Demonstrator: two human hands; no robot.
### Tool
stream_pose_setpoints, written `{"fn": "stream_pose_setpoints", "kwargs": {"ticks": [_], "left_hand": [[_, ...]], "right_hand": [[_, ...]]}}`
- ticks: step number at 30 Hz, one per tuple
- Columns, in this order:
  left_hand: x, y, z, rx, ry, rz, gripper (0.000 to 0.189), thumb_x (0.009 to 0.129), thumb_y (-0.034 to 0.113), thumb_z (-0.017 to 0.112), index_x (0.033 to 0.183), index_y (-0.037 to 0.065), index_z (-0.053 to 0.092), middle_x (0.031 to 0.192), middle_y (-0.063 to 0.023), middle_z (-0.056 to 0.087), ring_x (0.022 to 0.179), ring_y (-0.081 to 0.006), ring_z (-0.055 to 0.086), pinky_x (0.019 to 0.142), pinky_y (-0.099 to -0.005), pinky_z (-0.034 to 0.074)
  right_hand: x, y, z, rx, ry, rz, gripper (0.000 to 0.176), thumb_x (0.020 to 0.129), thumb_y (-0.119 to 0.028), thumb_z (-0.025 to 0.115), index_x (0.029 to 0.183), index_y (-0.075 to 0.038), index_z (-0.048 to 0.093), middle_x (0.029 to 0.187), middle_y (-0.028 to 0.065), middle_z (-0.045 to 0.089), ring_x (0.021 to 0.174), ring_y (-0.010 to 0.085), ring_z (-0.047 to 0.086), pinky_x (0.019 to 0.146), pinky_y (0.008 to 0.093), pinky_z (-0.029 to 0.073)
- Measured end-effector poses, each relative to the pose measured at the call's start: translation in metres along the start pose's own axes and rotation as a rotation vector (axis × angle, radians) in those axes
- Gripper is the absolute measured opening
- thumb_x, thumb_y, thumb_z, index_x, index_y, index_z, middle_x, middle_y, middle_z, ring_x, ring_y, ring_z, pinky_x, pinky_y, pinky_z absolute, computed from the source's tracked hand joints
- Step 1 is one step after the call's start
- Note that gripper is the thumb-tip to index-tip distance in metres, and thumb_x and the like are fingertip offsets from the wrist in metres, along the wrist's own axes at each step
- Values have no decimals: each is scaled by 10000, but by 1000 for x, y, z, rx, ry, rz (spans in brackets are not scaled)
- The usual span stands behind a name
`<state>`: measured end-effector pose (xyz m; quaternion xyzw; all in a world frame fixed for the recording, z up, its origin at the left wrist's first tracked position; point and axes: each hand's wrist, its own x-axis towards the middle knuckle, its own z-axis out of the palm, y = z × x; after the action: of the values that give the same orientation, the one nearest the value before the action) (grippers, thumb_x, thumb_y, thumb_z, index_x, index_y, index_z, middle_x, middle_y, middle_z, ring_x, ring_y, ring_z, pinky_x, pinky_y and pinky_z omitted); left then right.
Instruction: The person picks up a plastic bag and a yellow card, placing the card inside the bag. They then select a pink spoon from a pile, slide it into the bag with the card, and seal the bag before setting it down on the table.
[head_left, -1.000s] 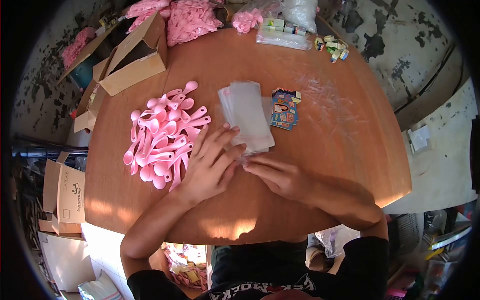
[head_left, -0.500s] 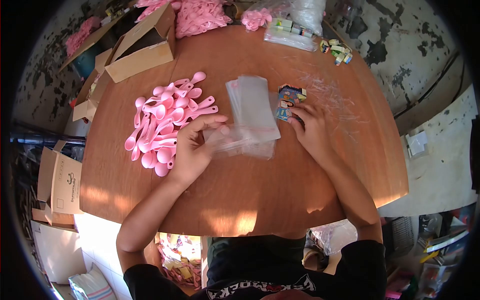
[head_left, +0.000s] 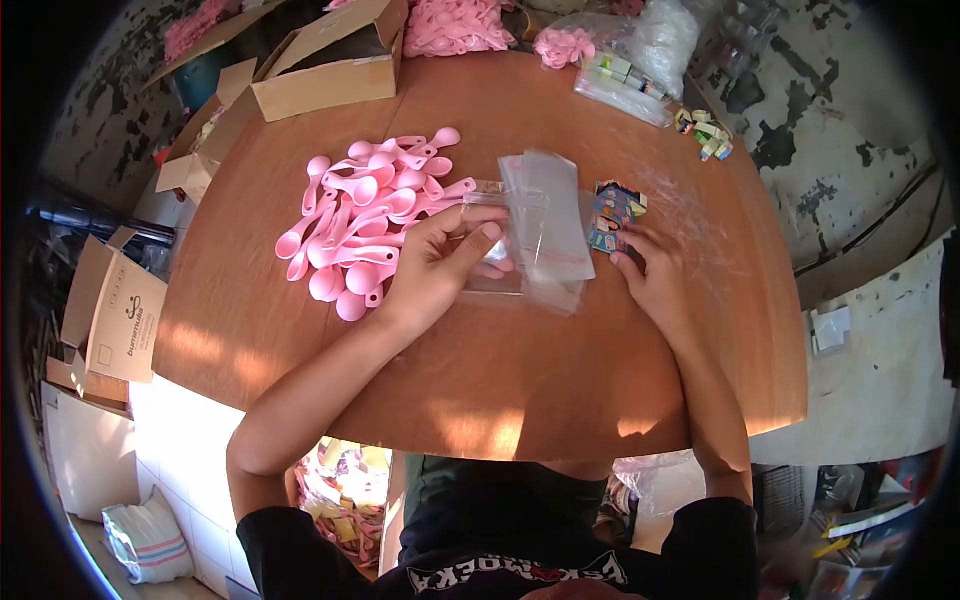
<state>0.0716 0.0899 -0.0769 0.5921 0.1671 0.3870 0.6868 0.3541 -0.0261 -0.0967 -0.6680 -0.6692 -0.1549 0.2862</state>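
Note:
My left hand (head_left: 450, 262) is closed on a clear plastic bag (head_left: 497, 283), thumb on top, between the spoons and the bag stack. A loose pile of pink spoons (head_left: 350, 222) lies to its left. Just right of it, a stack of clear plastic bags (head_left: 552, 205) lies flat on the brown table (head_left: 560, 370). My right hand (head_left: 650, 262) has its fingertips on the lower edge of small printed cards (head_left: 612, 218), thumb and fingers pressed close together there.
An open cardboard box (head_left: 330, 85) stands at the back left. Behind the table lie more pink spoons (head_left: 455, 25). Small boxes (head_left: 705, 135) sit at the back right, near packed plastic (head_left: 625, 88). Another carton (head_left: 125, 310) stands left of the table.
The view has shifted, so the table items appear further right. My left hand has turned, its thumb now over the clear bag, which has moved upright beside the stack. My right hand remains at the cards.

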Motion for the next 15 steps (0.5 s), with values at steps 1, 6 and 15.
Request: {"fn": "stream_pose_setpoints", "kwargs": {"ticks": [1,6,15], "left_hand": [[-1,2,3,9,40,-15,259,981,172,553,1178,12,603,1028,-70,670,856,-155,668,728,-285,575],[-2,5,0,71,11,6,278,976,173,564,1171,-22,602,1009,-70,673,857,-142,666,741,-278,571],[0,3,-6,111,-33,-2,254,923,159,652,1095,-25,685,1019,-70,703,859,-66,617,758,-239,518]], "right_hand": [[0,-1,-1,31,-17,29,203,811,-119,685,996,-36,696,1028,135,670,997,331,582,937,440,401],[3,-2,-5,61,14,71,200,830,-94,675,1018,-27,689,984,142,672,856,324,620,816,391,472],[40,-83,-75,645,446,229,158,937,-69,608,1040,33,671,926,52,674,842,73,597,717,203,467]]}}
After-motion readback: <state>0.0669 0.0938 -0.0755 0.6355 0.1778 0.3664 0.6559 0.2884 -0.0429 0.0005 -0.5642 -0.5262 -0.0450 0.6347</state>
